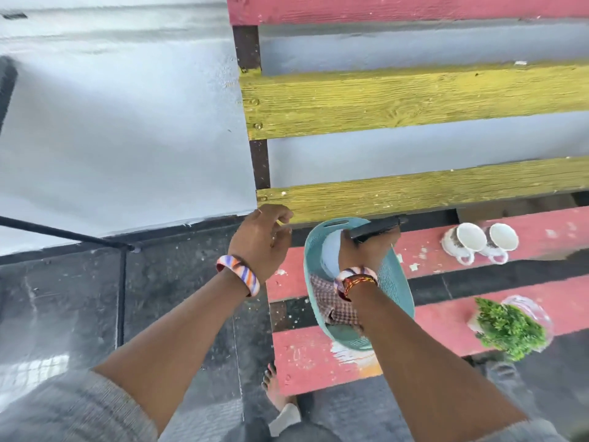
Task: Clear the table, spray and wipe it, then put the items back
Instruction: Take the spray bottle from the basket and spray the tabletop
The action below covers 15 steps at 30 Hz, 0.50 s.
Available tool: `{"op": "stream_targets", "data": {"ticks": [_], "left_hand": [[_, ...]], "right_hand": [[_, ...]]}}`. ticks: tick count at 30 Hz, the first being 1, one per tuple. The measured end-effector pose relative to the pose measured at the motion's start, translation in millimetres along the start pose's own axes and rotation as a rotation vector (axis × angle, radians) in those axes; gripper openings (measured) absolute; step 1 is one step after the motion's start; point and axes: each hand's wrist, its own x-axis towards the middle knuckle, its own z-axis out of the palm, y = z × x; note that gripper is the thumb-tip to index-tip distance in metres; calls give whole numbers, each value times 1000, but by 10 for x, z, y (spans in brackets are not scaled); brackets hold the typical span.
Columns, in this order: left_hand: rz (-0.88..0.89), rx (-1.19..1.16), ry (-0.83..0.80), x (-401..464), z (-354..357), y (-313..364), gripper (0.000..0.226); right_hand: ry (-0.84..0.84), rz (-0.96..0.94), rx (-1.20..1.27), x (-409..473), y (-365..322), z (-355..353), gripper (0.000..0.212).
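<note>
i see my right hand [366, 250] down inside the teal basket [400, 282], fingers closed around a dark flat object [376, 229] whose far end sticks out over the basket's back rim; i cannot tell what the object is. under that wrist, a checked cloth [331, 304] lies bunched in the near half of the basket, and something pale blue [330, 253] sits just left of the hand, against the basket wall. the basket rests on the red slatted counter [318, 358], near its left end. my left hand [259, 239] hangs apart from the basket, off its left side beside the yellow plank [414, 100], fingers loosely curled with nothing in them. farther right on the counter, well away from both hands, two white cups [481, 240] lie tipped side by side, and a green plant in a clear glass vase [510, 327] lies on its side nearer the front edge.
</note>
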Motion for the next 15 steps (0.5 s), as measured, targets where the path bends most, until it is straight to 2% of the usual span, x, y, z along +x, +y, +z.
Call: {"op": "stream_targets", "data": {"ticks": [3,8,11,15], "left_hand": [[14,-40,-29,-78,-193,-17,25],[70,-24,3,-365,-723,-66,28],[133,52,-24,-595,-1159,-82,28],[152,139,-37,-867,-1891,-169,28]], "right_hand": [[45,-190,-9,-105,-282,-124,76],[56,-457,70,-614,-916,-249,82],[38,-517,160,-1132,-1200,-246,76],[-1,-470,253,-1964,-1482,-73,58]]}}
